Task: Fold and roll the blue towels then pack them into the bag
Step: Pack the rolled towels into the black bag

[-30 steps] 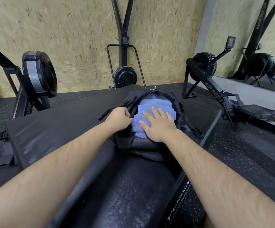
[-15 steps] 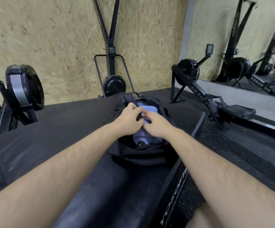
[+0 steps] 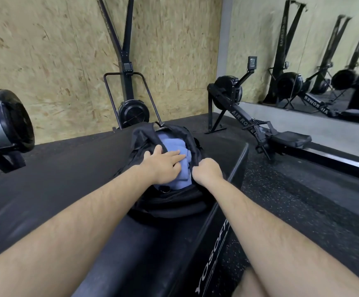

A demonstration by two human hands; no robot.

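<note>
A black bag [image 3: 170,203] lies open on a black padded box [image 3: 71,168], and blue towels [image 3: 174,144] fill its opening. My left hand [image 3: 163,162] lies flat on the towels, fingers straight, pressing them down. My right hand [image 3: 208,170] is curled round the bag's right edge beside the towels. The lower part of the towels is hidden under my left hand.
An air rower [image 3: 251,123] stands on the rubber floor to the right, with a mirror [image 3: 324,61] behind it. A ski machine [image 3: 131,110] leans on the board wall beyond the bag. Another fan machine [image 3: 2,123] sits at the far left.
My hands have swapped roles: the left left the bag's left edge and now presses the towels, while the right left the towels and grips the bag's right edge. The view swung left.
</note>
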